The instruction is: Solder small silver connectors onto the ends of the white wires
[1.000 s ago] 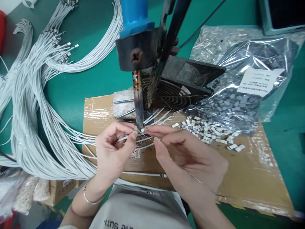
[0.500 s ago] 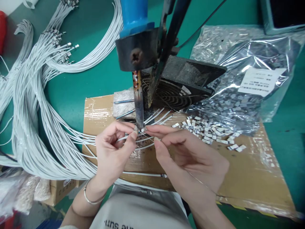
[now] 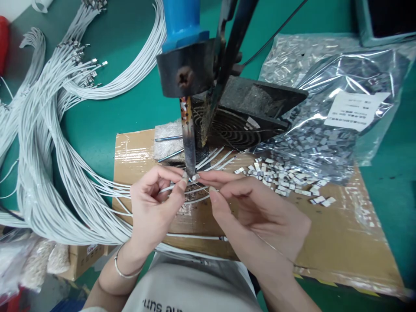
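Note:
My left hand [image 3: 157, 197] pinches a white cable [image 3: 167, 189] between thumb and index finger, its end at the soldering iron's tip. In my right hand [image 3: 256, 212], thumb and fingers close on a thin solder wire [image 3: 202, 186], whose tail runs back across the palm. A small silvery connector piece [image 3: 195, 177] sits between the fingertips of both hands, right beneath the tip; my right index finger reaches to it. The soldering iron [image 3: 189, 149], with its blue handle [image 3: 182, 21], points down in a black clamp [image 3: 186, 69]. Fingers hide the exact joint.
Bundles of white cables [image 3: 35, 173] cover the left side. A dark fan [image 3: 234, 125] stands behind the iron. Loose metal connectors [image 3: 289, 180] lie to the right beside a plastic bag [image 3: 367, 78] of them. Cardboard [image 3: 341, 242] lies beneath the hands, on a green tabletop [image 3: 130, 112].
Almost nothing differs. My right hand has shifted very slightly left, and both hands keep their hold at the iron's tip.

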`<state>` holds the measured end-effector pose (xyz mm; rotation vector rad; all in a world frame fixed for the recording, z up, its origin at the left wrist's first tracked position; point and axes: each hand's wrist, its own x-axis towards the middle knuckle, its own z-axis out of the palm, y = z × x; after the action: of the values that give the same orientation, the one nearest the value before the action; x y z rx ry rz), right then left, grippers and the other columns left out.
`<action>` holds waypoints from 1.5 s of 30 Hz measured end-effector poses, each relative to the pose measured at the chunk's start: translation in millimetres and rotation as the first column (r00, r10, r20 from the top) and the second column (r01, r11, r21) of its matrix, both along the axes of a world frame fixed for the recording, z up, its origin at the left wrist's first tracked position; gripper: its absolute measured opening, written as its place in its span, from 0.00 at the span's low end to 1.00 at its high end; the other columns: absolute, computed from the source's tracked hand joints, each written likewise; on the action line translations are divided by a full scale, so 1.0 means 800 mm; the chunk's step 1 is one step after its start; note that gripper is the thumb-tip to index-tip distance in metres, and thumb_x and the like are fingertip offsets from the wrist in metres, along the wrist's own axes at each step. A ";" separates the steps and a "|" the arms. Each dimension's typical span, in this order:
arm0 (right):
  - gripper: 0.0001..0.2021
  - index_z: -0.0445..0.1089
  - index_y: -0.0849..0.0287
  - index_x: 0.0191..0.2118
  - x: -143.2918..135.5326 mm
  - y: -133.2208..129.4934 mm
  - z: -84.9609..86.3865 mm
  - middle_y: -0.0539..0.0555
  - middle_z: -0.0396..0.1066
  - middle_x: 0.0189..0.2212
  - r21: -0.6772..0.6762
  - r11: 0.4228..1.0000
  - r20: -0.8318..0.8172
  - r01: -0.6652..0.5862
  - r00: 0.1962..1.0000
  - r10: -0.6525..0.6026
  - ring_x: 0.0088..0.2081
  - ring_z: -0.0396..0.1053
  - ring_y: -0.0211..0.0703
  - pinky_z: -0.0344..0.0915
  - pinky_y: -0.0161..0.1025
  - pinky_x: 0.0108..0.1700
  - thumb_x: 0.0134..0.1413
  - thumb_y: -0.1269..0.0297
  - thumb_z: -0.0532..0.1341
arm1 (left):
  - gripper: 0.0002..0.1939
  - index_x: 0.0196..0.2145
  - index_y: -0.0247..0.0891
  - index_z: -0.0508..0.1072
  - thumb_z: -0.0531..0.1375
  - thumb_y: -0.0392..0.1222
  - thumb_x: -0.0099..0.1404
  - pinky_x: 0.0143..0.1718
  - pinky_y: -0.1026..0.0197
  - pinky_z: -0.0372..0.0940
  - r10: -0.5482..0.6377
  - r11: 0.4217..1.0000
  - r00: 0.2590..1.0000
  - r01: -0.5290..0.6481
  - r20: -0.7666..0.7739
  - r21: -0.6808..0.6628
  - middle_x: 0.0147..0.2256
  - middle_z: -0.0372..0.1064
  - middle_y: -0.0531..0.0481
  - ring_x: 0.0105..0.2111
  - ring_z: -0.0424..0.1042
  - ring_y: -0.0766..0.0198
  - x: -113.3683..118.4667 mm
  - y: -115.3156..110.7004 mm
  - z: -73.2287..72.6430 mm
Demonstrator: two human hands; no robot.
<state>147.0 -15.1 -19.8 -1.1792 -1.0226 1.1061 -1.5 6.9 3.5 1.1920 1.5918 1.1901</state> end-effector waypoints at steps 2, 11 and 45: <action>0.11 0.76 0.52 0.35 0.001 0.000 -0.001 0.50 0.86 0.45 0.002 1.000 0.006 -0.004 1.000 0.004 0.49 0.85 0.43 0.80 0.39 0.53 0.63 0.78 0.68 | 0.07 0.27 0.39 0.81 0.72 0.30 0.59 0.21 0.67 0.56 0.000 1.000 1.000 0.000 -0.007 -0.003 0.31 0.80 0.50 0.23 0.62 0.70 0.000 0.001 0.000; 0.11 0.76 0.51 0.34 0.001 -0.001 0.000 0.50 0.87 0.45 -0.018 1.000 0.030 0.012 0.999 -0.012 0.49 0.85 0.45 0.81 0.40 0.52 0.63 0.77 0.68 | 0.08 0.27 0.40 0.81 0.71 0.29 0.60 0.20 0.67 0.55 -0.011 1.000 1.000 0.011 -0.002 0.009 0.32 0.80 0.50 0.22 0.62 0.70 -0.001 0.000 0.000; 0.10 0.76 0.53 0.35 0.000 0.003 -0.007 0.49 0.86 0.44 0.044 0.999 0.030 0.011 0.999 -0.013 0.47 0.85 0.40 0.80 0.34 0.51 0.64 0.77 0.68 | 0.08 0.29 0.40 0.82 0.71 0.30 0.64 0.23 0.69 0.56 -0.062 0.998 0.998 0.061 0.031 0.031 0.33 0.80 0.53 0.24 0.61 0.72 -0.006 -0.001 -0.008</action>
<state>146.8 -12.4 -25.2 -1.1682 -1.0569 1.0540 -5.9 5.8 -2.6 1.2267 1.5074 1.1917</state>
